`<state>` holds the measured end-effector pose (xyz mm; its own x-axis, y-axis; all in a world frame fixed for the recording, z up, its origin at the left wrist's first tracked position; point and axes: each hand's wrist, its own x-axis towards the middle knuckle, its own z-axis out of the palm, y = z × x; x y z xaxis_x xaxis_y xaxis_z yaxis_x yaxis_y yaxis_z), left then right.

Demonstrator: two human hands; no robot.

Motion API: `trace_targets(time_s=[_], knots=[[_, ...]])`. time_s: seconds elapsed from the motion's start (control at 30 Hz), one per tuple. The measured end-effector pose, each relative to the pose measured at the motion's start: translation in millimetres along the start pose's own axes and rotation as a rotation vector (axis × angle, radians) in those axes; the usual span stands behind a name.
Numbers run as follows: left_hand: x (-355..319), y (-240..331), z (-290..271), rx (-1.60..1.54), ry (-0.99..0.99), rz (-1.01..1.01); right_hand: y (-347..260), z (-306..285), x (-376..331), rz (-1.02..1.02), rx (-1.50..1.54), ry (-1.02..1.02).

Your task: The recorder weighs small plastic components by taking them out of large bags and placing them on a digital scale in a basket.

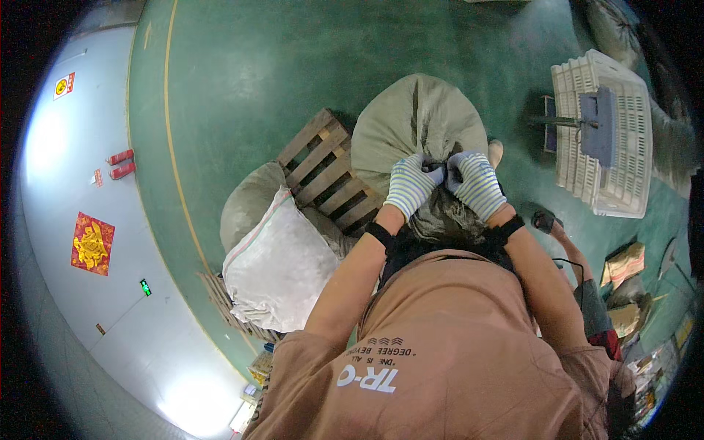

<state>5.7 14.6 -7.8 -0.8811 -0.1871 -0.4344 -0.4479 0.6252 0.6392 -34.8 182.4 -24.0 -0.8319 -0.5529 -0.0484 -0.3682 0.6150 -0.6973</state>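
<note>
Grip: left hand (pixel 412 185), right hand (pixel 477 185) holding gathered sack (pixel 389 121); green floor (pixel 249 125), pale wall (pixel 128 242).

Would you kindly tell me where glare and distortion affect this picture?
Head view: two glare patches wash out parts of the pale wall; same head view: the yellow floor line bends, while the grey-green sack looks fairly clear.

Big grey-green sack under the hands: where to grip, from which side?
Best bet: the bunched neck of the grey-green sack, from the near side, left hand and right hand on opposite sides of it. The fabric gathers into narrow folds there, giving something to close on; the body beyond bulges round and offers no obvious handhold.
</note>
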Motion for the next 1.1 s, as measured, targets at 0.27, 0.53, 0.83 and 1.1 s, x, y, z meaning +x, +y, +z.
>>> trace_targets(time_s=[0.27,0.53,0.83,1.1], knots=[[-9,-6,7,0.173,0.114,0.248,1,-14,-8,0.480,0.388,-0.068],[-14,-14,11,0.421,0.065,0.482,0,-18,8,0.152,-0.163,-0.141],[-12,0,-3,0.290,-0.049,0.386,-9,-9,21,0.367,-0.108,-0.354],[-1,-9,-8,0.205,-0.025,0.230,9,2,11,0.306,0.142,-0.244]])
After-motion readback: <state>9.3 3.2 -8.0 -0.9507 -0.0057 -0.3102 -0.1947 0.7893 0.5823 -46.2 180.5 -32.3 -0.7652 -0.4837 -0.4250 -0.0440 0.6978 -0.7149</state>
